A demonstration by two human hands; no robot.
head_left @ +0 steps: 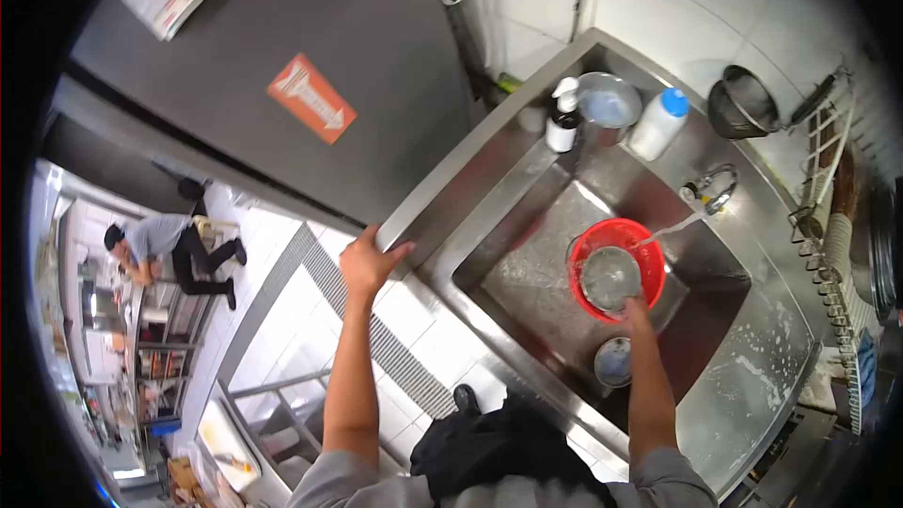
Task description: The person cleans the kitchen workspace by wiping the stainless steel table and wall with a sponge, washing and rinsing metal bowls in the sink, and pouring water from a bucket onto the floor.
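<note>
My left hand (370,268) grips the front-left rim of the stainless steel sink (442,273), its thumb spread along the metal. Inside the basin stands a red bucket (656,280), with water running into it from the tap (712,190). My right hand (636,309) reaches into the bucket and is closed on the near edge of a round greyish bowl (609,277). The fingers under that bowl are hidden. Close to my right forearm, a small round container (613,362) lies on the basin floor.
A dark pump bottle (562,122), a metal pot (609,103) and a white bottle with a blue cap (658,124) line the sink's back ledge. A strainer (743,102) hangs on the wall beside a wire rack (828,216). Far left, another person (169,249) leans on a counter.
</note>
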